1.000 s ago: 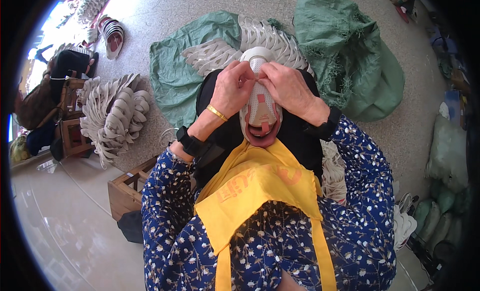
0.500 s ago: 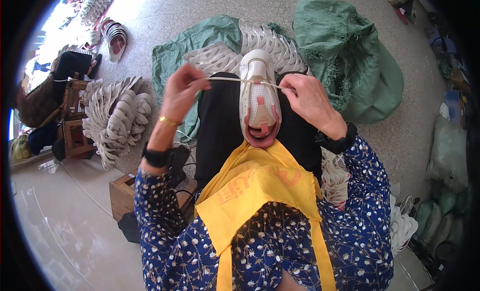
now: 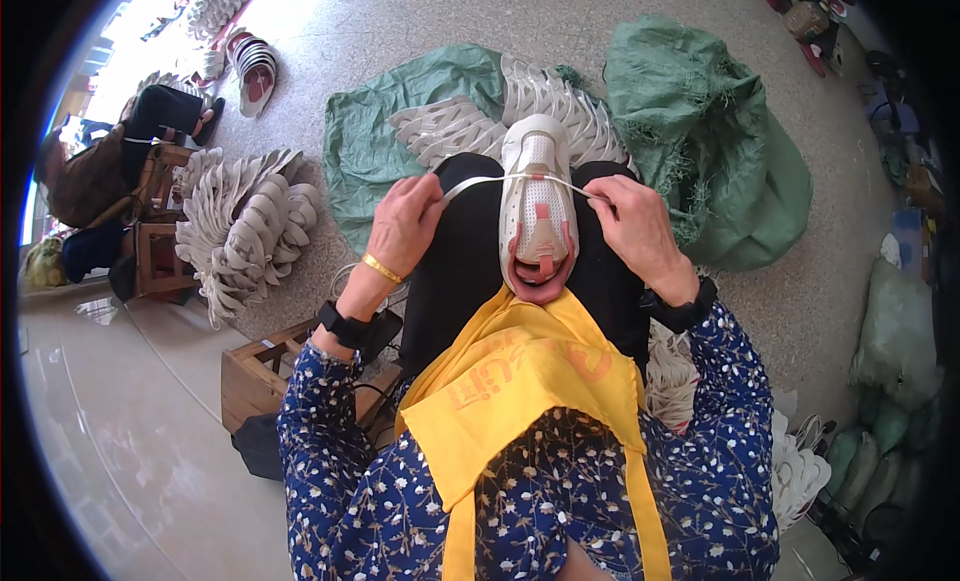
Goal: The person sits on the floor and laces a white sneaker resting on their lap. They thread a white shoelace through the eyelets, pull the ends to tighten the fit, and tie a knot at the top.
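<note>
A white and beige shoe upper with pink trim [image 3: 537, 216] rests between my knees, its heel opening toward me. Across its front runs a flat white shoelace [image 3: 480, 180], drawn out to both sides. My left hand [image 3: 408, 219] pinches the lace's left length, and my right hand [image 3: 630, 216] pinches the right length. The lace passes through the pink loop or lowest eyelets; the exact holes are too small to tell. Both hands are level with the shoe's toe half and apart from it.
White shoe parts [image 3: 450, 131] lie on a green sack [image 3: 360, 141] ahead. Another green sack [image 3: 750, 181] stands at right. A stack of white shoe parts [image 3: 250, 221] is at left, near a wooden stool [image 3: 265, 376]. Past it sits another person [image 3: 165, 111].
My left hand has come down and closer to me, keeping the lace's left end. The right hand has also dropped slightly. In view, the shoe has shifted a little right and down.
</note>
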`<state>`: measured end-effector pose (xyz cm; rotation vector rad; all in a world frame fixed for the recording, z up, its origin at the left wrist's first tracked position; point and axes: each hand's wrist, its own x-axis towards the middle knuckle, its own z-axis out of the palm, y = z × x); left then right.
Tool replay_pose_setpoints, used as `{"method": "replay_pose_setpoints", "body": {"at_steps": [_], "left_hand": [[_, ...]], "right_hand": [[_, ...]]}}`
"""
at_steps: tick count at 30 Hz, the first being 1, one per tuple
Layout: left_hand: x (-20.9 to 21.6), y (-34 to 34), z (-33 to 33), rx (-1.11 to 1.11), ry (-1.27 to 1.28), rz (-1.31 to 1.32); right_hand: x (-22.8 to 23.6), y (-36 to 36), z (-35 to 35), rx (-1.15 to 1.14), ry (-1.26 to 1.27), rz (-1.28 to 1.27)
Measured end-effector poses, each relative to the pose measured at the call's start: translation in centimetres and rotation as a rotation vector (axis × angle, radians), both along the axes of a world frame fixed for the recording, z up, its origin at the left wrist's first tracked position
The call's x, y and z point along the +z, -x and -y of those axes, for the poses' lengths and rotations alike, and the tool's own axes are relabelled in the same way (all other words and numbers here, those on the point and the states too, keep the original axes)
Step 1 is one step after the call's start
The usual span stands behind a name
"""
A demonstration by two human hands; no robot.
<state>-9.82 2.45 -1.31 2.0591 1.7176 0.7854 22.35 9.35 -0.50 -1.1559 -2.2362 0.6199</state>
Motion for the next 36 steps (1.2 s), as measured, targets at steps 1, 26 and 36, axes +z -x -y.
{"method": "replay_pose_setpoints", "body": {"at_steps": [1,26,36], "left_hand": [[0.1,-0.1,-0.1,-0.027,-0.027,-0.087],[-1.5,1.2,0.9,-0.024,-0.016,-0.109],[-2.3,10.0,2.4,0.265,-0.047,-0.429]], "right_hand": [[0.0,0.0,0.0,-0.002,0.009,-0.007],[-0.4,-3.3,-0.4,-0.045,0.006,-0.086],[-1.4,-9.7,0.8,-0.177,-0.022,0.011]]}}
